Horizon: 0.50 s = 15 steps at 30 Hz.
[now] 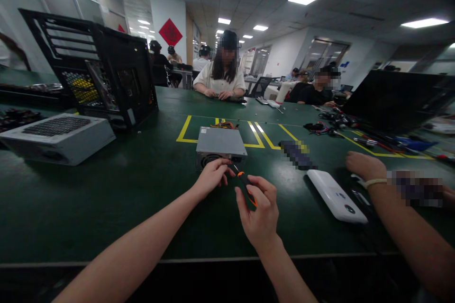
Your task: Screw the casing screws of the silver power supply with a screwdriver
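Observation:
A grey metal computer power supply (221, 142) lies on the green table in front of me, with its fan side toward me and coloured wires at its back. My right hand (259, 208) is closed around the black and orange handle of a screwdriver (245, 182), whose shaft points at the supply's near face. Beside that shaft, my left hand (213, 177) is at the near face, its fingers loosely bent and apart. Whether its fingertips touch the shaft or the casing is hard to tell, and the screwdriver's tip is partly hidden by them.
Left stand another power supply (67, 137) and a black computer case (106, 71). To my right lie a white device (336, 196) and a blurred dark object (297, 154). A neighbour's arm (401, 218) reaches in there. Opposite sits a person (220, 73); a dark monitor (394, 104) stands far right.

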### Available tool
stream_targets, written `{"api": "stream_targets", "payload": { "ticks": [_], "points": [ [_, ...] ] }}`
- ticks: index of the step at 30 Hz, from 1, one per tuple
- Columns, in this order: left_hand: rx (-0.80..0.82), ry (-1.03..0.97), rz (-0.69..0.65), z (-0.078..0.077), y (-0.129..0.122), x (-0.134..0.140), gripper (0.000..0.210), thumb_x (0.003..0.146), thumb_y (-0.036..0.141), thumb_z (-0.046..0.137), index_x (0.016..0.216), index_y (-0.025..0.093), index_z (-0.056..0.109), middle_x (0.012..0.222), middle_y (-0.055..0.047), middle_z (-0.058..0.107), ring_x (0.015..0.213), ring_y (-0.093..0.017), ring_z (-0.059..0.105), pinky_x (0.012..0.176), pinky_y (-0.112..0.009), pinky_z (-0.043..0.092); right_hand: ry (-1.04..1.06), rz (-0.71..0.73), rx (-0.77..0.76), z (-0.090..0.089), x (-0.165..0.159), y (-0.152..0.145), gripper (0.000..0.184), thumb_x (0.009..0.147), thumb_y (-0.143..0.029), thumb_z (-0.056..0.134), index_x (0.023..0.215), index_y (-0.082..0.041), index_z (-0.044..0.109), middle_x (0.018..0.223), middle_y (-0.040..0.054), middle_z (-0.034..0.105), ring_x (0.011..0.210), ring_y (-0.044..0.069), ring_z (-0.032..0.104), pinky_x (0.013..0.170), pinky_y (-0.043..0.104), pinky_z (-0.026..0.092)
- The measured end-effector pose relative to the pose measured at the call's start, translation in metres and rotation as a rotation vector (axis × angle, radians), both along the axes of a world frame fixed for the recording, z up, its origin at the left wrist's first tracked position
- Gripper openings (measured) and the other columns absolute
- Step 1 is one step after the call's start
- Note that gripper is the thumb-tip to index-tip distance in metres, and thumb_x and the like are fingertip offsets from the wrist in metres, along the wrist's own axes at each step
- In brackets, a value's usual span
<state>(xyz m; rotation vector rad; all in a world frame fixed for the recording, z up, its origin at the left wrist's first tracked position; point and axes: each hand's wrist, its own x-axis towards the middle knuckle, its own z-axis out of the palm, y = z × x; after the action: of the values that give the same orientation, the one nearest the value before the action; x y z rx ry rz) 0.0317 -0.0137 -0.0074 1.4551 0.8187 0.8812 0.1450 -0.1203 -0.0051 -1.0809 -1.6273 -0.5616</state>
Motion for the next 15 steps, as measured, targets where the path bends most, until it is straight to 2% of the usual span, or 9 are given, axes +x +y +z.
{"api": "stream_targets", "payload": {
  "ticks": [4,8,12,15],
  "points": [
    [-0.004,0.004,-0.007,0.0009,-0.0004,-0.0005,0.029,0.081,0.021,0.041,0.105,0.012,0.052,0.08,-0.005,0.063,0.043,-0.005,0.05,0.035,-0.015,0.032,0.011,0.025,-0.006,0.0011,-0.0003,0.0,0.037,0.076,0.0,0.051,0.105,-0.022,0.043,0.107,0.0092,0.05,0.102,0.02,0.053,0.077,0.039,0.054],
    [0.003,0.01,-0.014,0.0001,0.0003,-0.0007,0.029,0.081,0.021,0.04,0.106,0.012,0.052,0.08,-0.005,0.063,0.043,-0.005,0.049,0.035,-0.014,0.032,0.004,0.003,-0.008,0.001,-0.0006,-0.0001,0.039,0.074,-0.005,0.057,0.106,-0.022,0.041,0.107,0.01,0.048,0.103,0.021,0.053,0.075,0.039,0.055],
    [0.003,0.009,-0.018,-0.002,0.0016,-0.0004,0.03,0.081,0.021,0.04,0.107,0.012,0.052,0.08,-0.005,0.063,0.043,-0.005,0.049,0.035,-0.014,0.032,0.013,0.02,-0.013,0.0002,-0.0004,-0.0003,0.039,0.076,0.0,0.051,0.107,-0.022,0.041,0.107,0.0094,0.048,0.103,0.02,0.053,0.076,0.039,0.055],
    [0.001,-0.001,-0.017,-0.003,0.002,0.0001,0.03,0.081,0.022,0.041,0.107,0.012,0.051,0.08,-0.005,0.063,0.043,-0.005,0.049,0.034,-0.014,0.032,-0.007,0.011,-0.014,0.0004,-0.0003,-0.0006,0.038,0.075,-0.003,0.056,0.106,-0.021,0.042,0.11,0.0108,0.045,0.105,0.022,0.051,0.076,0.039,0.055]
  ]
}}
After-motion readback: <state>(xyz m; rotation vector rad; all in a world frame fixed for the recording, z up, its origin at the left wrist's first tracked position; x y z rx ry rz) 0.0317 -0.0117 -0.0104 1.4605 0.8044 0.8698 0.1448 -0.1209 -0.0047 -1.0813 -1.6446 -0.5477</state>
